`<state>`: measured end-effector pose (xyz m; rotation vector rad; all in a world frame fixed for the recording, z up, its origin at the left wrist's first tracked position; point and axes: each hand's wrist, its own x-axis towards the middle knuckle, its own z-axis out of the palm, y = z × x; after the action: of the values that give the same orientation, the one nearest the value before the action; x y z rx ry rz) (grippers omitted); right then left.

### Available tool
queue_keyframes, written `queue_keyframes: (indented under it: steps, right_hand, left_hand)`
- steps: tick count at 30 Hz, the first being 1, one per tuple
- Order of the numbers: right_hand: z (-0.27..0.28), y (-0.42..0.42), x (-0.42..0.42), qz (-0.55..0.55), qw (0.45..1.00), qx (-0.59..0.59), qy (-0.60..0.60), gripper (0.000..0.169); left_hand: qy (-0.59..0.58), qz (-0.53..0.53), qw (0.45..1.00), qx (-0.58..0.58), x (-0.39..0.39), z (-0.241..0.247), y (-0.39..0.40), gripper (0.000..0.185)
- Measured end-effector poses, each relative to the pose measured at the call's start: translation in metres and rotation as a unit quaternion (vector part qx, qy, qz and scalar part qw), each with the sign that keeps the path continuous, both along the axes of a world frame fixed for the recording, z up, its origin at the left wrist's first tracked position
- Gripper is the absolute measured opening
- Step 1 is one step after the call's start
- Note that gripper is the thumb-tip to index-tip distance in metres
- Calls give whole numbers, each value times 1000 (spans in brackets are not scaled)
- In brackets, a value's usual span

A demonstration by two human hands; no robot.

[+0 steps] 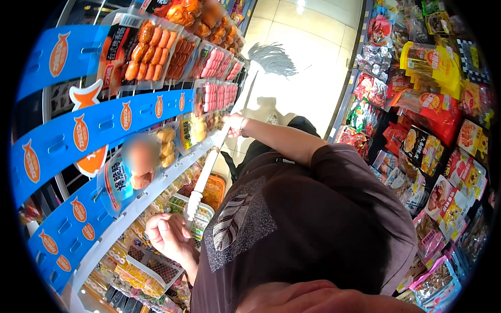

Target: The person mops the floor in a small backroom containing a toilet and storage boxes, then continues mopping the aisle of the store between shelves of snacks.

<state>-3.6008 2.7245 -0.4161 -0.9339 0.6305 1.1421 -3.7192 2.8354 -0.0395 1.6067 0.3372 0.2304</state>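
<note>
A mop with grey strands (274, 58) rests on the tiled floor, its long white handle (203, 176) slanting back towards my body between the shelves and my shirt. My right hand (236, 125) is closed around the middle of the handle, with a thin band at the wrist. Lower left, my left hand (169, 236) is at the handle's near end with curled fingers; they appear to grip it, though the contact is partly hidden. Both hands are beside a rack of packaged sausages (150, 51).
Blue shelf strips (103, 121) with orange fish emblems and a pale shelf edge (156, 187) run close on the left. Below lie an orange basket (219, 191) and a white basket (209, 209). Hanging snack packets (426, 101) line the right. Pale floor tiles (305, 39) stretch between.
</note>
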Motion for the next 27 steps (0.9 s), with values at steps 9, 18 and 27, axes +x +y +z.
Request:
queue_keyframes:
  steps: [9,18,27]
  right_hand:
    - [-5,-84,-6,-239,968,76,16,26]
    - [-58,-276,-69,-324,938,109,-55,32]
    - [-123,-185,-132,-210,968,-113,75,22]
  left_hand:
    - [-25,-161,987,-11,33,-7,-26,13]
    - [140,-279,947,-70,59,-73,-132,10]
    - [220,-67,963,-141,-33,-101,-59,12]
